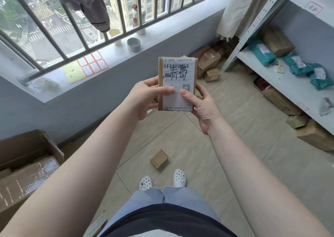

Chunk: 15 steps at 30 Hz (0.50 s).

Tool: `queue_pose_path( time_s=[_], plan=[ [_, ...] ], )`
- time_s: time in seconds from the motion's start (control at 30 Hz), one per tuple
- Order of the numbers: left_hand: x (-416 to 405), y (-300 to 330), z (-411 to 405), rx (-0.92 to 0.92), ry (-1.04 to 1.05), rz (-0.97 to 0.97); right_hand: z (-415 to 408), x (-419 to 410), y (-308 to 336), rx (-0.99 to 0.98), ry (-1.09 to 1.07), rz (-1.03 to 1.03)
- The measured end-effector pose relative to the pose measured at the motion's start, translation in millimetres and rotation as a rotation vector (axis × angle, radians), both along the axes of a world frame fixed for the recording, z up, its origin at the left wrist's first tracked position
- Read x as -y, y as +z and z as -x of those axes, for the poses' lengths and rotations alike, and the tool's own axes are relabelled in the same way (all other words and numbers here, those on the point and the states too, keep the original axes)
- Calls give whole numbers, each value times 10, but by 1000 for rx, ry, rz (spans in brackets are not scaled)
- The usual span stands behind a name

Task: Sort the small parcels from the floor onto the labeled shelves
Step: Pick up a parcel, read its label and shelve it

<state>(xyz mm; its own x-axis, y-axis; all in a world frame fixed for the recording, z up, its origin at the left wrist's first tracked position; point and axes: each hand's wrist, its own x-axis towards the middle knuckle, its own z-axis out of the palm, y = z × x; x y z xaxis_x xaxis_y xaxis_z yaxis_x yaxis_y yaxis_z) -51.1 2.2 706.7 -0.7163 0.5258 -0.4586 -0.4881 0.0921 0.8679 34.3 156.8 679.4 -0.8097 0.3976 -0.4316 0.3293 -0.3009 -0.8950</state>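
Note:
I hold a small brown cardboard parcel point(178, 74) upright in front of me, its white shipping label with barcode and handwritten black characters facing me. My left hand point(146, 97) grips its left edge, thumb on the label. My right hand point(200, 108) grips the lower right edge, thumb also on the label. Another small brown parcel point(159, 158) lies on the tiled floor just ahead of my feet. The white metal shelf point(282, 81) stands at the right, with teal bag parcels point(300, 65) and a brown box point(279, 41) on it and red-bordered labels point(313, 8) on its boards.
Several cardboard boxes point(209, 61) sit on the floor by the far wall and more boxes point(278, 99) under the shelf. A large open carton point(27, 164) stands at my left. The windowsill point(101, 59) carries sticker sheets, a tape roll and cups.

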Motion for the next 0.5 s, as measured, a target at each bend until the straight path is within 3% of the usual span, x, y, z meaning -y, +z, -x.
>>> queue_pose_path(
  time_s=[0.5],
  plan=[
    [-107,-59,-135,-59,23,-75,-135,13,45,-60,-58,-18]
  ],
)
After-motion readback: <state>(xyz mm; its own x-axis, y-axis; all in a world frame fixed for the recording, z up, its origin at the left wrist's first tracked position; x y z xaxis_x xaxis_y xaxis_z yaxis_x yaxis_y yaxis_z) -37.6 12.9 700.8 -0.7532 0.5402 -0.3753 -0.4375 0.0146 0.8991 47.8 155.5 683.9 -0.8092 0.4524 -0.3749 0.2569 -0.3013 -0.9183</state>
